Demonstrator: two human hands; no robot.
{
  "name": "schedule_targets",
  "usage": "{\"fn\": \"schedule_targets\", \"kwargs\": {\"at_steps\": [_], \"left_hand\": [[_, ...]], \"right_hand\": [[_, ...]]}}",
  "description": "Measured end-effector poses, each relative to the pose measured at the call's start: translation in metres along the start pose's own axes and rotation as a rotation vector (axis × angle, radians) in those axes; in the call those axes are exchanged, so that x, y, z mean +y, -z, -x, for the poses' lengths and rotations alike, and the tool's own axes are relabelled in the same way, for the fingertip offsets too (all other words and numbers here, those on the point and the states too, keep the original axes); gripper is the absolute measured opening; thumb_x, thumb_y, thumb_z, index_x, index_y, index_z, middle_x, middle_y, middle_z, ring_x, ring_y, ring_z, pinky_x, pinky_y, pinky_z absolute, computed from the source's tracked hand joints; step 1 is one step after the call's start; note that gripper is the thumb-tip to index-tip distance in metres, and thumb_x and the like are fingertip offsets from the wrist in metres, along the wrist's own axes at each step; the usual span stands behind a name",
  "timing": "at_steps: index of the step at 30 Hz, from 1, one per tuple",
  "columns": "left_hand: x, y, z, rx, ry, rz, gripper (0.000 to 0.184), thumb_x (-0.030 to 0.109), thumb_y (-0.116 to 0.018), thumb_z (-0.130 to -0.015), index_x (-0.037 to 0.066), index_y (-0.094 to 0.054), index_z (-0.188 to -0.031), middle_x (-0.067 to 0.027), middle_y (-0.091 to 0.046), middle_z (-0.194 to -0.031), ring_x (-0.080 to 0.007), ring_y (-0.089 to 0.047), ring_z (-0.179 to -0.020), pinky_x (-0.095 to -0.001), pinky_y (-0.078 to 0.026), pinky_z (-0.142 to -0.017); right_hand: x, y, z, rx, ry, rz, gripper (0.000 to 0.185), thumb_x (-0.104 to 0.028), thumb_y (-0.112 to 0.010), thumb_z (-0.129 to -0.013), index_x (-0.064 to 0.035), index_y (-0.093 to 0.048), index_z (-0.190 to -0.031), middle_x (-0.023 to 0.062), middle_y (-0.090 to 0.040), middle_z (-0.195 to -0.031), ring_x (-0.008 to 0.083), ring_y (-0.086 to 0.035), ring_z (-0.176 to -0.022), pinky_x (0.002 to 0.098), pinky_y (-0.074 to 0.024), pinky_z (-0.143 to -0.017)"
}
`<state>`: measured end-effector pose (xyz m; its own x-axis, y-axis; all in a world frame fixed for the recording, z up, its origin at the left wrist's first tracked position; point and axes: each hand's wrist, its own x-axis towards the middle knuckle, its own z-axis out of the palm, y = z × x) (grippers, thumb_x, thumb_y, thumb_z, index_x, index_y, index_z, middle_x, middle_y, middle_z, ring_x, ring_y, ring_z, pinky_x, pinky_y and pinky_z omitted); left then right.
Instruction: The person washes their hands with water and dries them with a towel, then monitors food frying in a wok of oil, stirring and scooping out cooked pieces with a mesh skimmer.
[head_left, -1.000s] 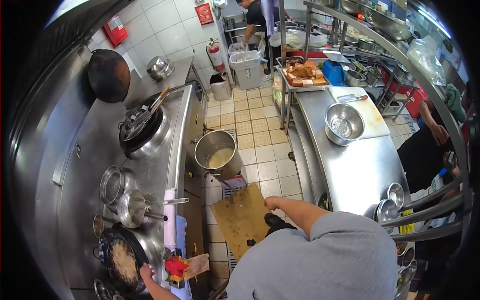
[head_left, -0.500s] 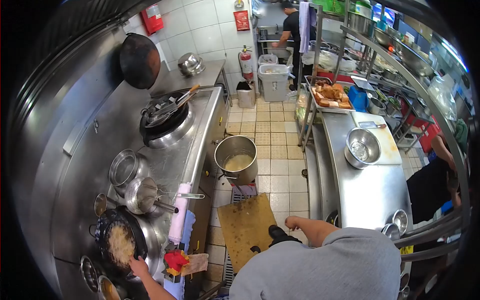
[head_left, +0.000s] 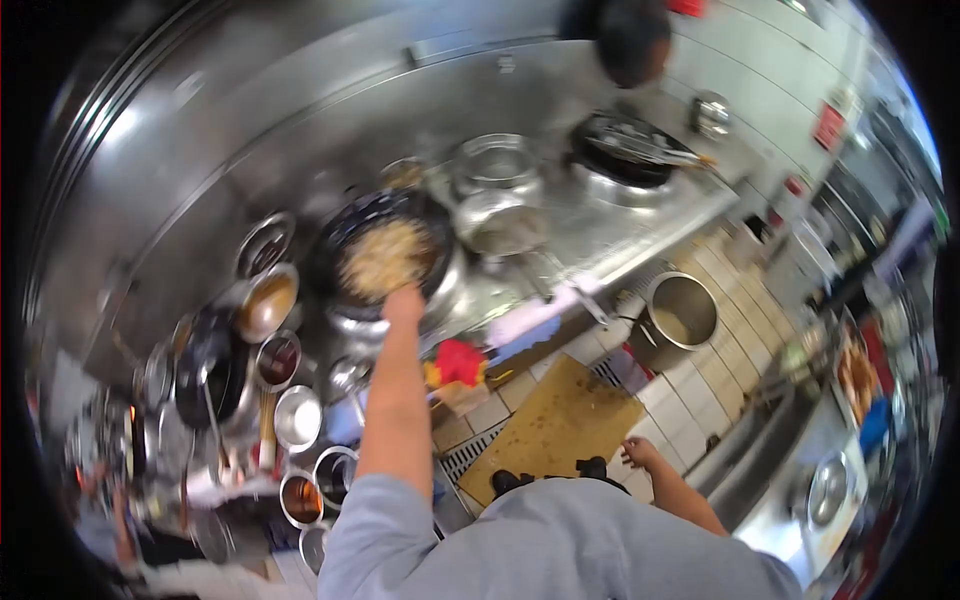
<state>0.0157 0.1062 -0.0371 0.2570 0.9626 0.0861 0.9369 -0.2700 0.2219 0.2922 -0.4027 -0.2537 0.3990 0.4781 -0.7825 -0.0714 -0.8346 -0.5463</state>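
Note:
My left hand (head_left: 403,302) reaches to the near right edge of a dark wok (head_left: 335,262) on the steel range. Pale, golden-looking food (head_left: 382,260) fills the middle of the wok. Blur smears the left fingers, so whether they touch the food or the rim does not show. Low on my right side, my right hand (head_left: 638,453) hangs above the tiled floor near the brown mat (head_left: 550,420). Its fingers are a little apart with nothing in them. Right of the wok lies a metal strainer (head_left: 508,232) with a handle.
A large pot (head_left: 683,312) stands beyond the mat. A second wok (head_left: 628,155) holds utensils at the range's far end. Several bowls, including a brown-filled one (head_left: 268,305), crowd the left side. A red cloth (head_left: 458,362) lies at the range edge. A steel counter (head_left: 790,490) is on my right.
My view has swung left toward the range, bringing bowls and another wok into sight. My left hand stays at the wok with the food. The right hand's fingers look more spread.

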Motion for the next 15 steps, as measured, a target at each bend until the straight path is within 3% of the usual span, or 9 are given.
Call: {"fn": "schedule_targets", "kwargs": {"at_steps": [1, 4, 11, 15], "left_hand": [[-0.013, -0.018, -0.011, 0.033, -0.045, 0.02, 0.024, 0.025, -0.046, -0.084, 0.021, -0.06, -0.103, -0.0111, -0.062, -0.098, -0.0296, -0.059, -0.09, -0.0415, -0.048, -0.077], [-0.009, 0.0, -0.001, 0.035, -0.049, 0.106, 0.026, 0.019, -0.049, -0.083, 0.025, -0.061, -0.105, -0.0117, -0.062, -0.097, -0.0299, -0.058, -0.092, -0.0413, -0.047, -0.079], [-0.02, -0.019, -0.007, 0.11, -0.153, 0.155, 0.027, 0.011, -0.049, -0.081, 0.017, -0.063, -0.104, -0.0161, -0.061, -0.095, -0.0315, -0.058, -0.087, -0.0413, -0.046, -0.078], [-0.03, -0.019, -0.003, 0.204, -0.232, 0.129, 0.027, 0.008, -0.05, -0.079, 0.016, -0.062, -0.103, -0.0162, -0.061, -0.091, -0.032, -0.057, -0.086, -0.0406, -0.046, -0.078]], "right_hand": [[0.001, -0.007, 0.005, -0.019, 0.003, -0.017, 0.034, -0.032, -0.046, -0.087, -0.0076, -0.051, -0.11, 0.0114, -0.062, -0.085, 0.0209, -0.062, -0.067, 0.0316, -0.0471, -0.05], [0.017, -0.015, 0.021, -0.068, -0.027, 0.021, 0.032, -0.029, -0.046, -0.087, -0.0065, -0.052, -0.108, 0.0122, -0.062, -0.084, 0.0219, -0.062, -0.066, 0.0326, -0.0474, -0.05], [0.038, -0.002, 0.052, -0.046, -0.092, 0.253, 0.029, -0.025, -0.044, -0.088, -0.0072, -0.05, -0.111, 0.0125, -0.063, -0.092, 0.0219, -0.063, -0.071, 0.0336, -0.0491, -0.056], [0.036, 0.0, 0.044, -0.01, -0.184, 0.034, 0.028, -0.024, -0.043, -0.09, -0.0076, -0.049, -0.112, 0.0128, -0.062, -0.096, 0.024, -0.062, -0.075, 0.0376, -0.0492, -0.061]]}}
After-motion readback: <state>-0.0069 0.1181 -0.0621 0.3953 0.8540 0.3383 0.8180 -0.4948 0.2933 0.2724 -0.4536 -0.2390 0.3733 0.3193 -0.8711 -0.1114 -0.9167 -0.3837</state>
